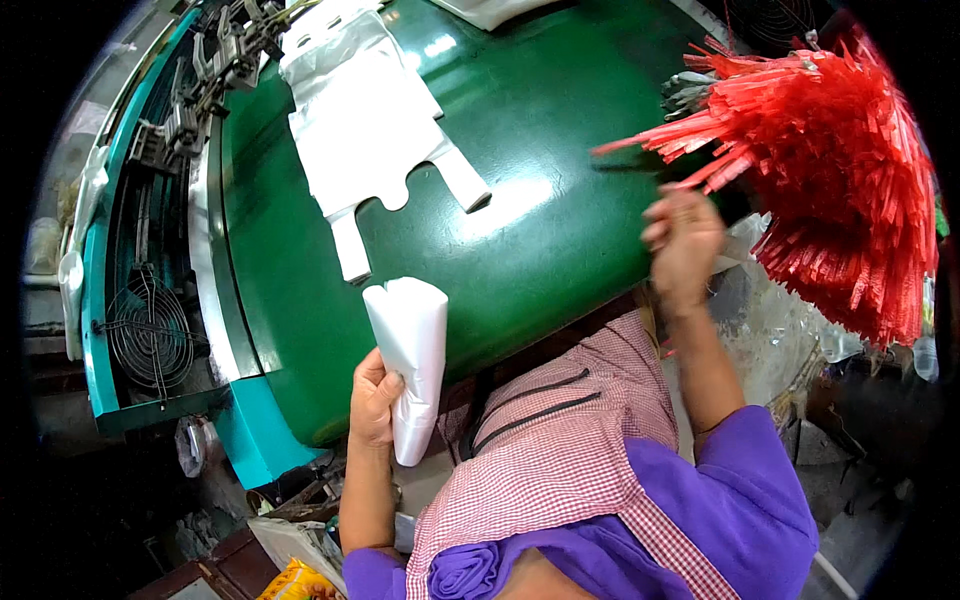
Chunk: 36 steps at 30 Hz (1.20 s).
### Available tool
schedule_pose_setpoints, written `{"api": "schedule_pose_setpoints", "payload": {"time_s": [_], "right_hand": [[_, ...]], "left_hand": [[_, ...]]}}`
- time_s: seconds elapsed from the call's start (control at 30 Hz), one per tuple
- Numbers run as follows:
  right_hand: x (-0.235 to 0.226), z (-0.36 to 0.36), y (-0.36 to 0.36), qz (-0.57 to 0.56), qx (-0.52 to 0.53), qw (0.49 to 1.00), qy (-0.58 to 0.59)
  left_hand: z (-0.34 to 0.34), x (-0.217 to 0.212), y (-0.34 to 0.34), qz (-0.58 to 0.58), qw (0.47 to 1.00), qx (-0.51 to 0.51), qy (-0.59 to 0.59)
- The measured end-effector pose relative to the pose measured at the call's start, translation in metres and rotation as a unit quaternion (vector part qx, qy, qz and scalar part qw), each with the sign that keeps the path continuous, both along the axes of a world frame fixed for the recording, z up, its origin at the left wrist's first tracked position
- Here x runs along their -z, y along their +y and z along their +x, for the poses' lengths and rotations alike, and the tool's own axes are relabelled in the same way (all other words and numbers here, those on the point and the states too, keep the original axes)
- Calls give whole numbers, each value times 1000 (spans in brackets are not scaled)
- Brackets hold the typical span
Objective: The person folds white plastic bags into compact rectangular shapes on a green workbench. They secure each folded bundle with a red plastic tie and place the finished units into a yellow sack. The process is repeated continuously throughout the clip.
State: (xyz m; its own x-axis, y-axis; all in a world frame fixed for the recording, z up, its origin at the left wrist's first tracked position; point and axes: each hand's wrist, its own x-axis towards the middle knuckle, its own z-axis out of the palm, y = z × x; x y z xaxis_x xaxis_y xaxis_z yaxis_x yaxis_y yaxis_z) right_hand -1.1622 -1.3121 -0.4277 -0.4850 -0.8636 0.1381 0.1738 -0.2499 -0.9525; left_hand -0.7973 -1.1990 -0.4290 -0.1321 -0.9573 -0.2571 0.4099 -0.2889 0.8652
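My left hand (375,400) is closed round a folded bundle of white plastic bags (415,350), held upright in front of the green conveyor belt's near edge. To the right, my right hand (685,240) is closed at the tip of a red plastic strip (715,175), its fingers slightly blurred. That strip comes out of a large hanging bunch of red strips (840,170). On the green belt (540,120) lie flat white vest-style plastic bags (360,150), overlapping in a row, their handle ends toward me.
Along the belt's left side run a teal machine frame (260,430), metal clamps (180,135) and a round fan guard (150,330). More white plastic (490,8) lies at the belt's far end. A yellow package (300,580) is at the lower left. Clear plastic (760,290) hangs below the red bunch.
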Motion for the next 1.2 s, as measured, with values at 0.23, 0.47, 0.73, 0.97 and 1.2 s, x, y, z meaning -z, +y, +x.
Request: {"api": "schedule_pose_setpoints", "payload": {"time_s": [0.23,0.47,0.73,0.97,1.2], "right_hand": [[45,136,88,-94,-569,776,256],[-12,95,42,120,-685,697,175],[-37,46,-178,-57,-139,982,118],[0,43,-58,-128,-234,590,762],[-20,26,-194,-105,-18,693,713]], "left_hand": [[-22,-33,-9,75,976,205,-16],[9,-51,-27,-62,995,-60,-50],[17,-19,-13,-81,984,-156,40],[14,-12,-8,-54,986,-143,64],[-4,-18,-15,-59,987,-129,77]]}}
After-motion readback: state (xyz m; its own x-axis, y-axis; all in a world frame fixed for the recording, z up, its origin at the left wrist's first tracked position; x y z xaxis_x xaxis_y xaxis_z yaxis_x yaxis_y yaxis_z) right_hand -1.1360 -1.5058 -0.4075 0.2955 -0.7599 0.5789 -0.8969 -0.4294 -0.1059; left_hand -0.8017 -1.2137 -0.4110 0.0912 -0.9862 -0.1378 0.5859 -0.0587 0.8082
